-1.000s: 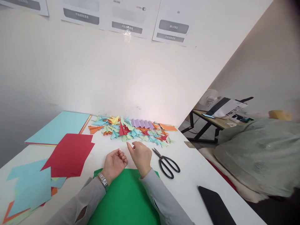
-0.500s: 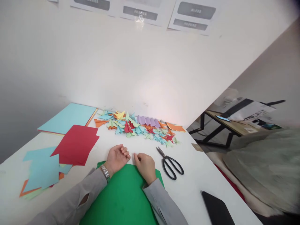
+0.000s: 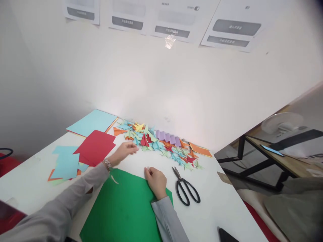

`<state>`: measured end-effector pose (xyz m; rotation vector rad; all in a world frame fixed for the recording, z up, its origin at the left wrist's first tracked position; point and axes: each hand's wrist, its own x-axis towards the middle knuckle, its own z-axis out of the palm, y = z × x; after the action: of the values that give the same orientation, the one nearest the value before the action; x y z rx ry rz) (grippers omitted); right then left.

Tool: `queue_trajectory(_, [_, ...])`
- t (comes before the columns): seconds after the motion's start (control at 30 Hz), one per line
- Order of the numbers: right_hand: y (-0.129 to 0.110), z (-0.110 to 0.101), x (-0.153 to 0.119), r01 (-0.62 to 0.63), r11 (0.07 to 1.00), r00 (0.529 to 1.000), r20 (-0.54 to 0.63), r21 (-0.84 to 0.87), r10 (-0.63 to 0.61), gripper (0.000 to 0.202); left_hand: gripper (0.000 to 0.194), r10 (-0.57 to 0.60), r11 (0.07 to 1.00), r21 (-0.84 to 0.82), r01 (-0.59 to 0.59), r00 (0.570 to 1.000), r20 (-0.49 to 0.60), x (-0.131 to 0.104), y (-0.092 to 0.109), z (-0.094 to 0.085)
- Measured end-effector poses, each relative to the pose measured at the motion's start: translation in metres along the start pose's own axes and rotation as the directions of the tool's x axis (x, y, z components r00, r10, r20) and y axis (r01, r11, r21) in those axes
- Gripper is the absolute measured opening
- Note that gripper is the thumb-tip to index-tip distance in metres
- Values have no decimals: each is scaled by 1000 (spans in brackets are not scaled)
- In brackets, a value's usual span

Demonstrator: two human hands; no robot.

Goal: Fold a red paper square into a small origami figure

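Over the white table, my left hand (image 3: 123, 153) reaches toward the pile of small folded paper shapes (image 3: 145, 140), its fingers bent together at their tips; what they pinch, if anything, is too small to name. Near the top edge of the green sheet (image 3: 126, 205), my right hand (image 3: 156, 181) is closed with thumb against the curled fingers, and its contents are hidden. Red sheets (image 3: 95, 148) lie left of my left hand. Black-handled scissors (image 3: 186, 188) rest to the right of my right hand.
Light blue sheets (image 3: 93, 122) are stacked at the back left, with smaller blue and orange pieces (image 3: 67, 163) in front. A purple pleated strip (image 3: 168, 137) and orange sheets (image 3: 201, 150) lie along the wall. A black object (image 3: 227, 236) is at the bottom right.
My left hand has moved up and away from my right hand, toward the folded shapes. My right hand has stayed by the green sheet's edge. The view has shifted.
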<state>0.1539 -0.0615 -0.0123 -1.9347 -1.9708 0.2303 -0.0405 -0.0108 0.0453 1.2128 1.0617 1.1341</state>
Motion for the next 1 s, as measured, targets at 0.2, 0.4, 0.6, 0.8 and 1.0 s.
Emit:
queue_trajectory(0.2, [-3, 0, 0, 7, 1000, 1000, 0, -8, -7, 33, 64, 68, 401, 833, 381, 894, -442, -6, 13, -109])
queue_trajectory(0.4, [-3, 2, 2, 2, 1000, 1000, -7, -15, -3, 32, 93, -44, 130, 851, 509, 860, -508, -24, 8, -145])
queue_trajectory(0.6, [-3, 1, 2, 12, 1000, 1000, 2, -6, -12, 32, 95, -144, 166, 863, 477, 878, -457, -13, 10, -152])
queue_trajectory(0.8, [-4, 2, 3, 21, 1000, 1000, 9, -16, -21, 32, 77, -154, 195, 875, 443, 895, -419, -8, 12, -156])
queue_trajectory(1.0, [-5, 1, 3, 33, 999, 999, -4, -4, -33, 29, 26, -30, 189, 936, 296, 955, -295, -17, 28, -136])
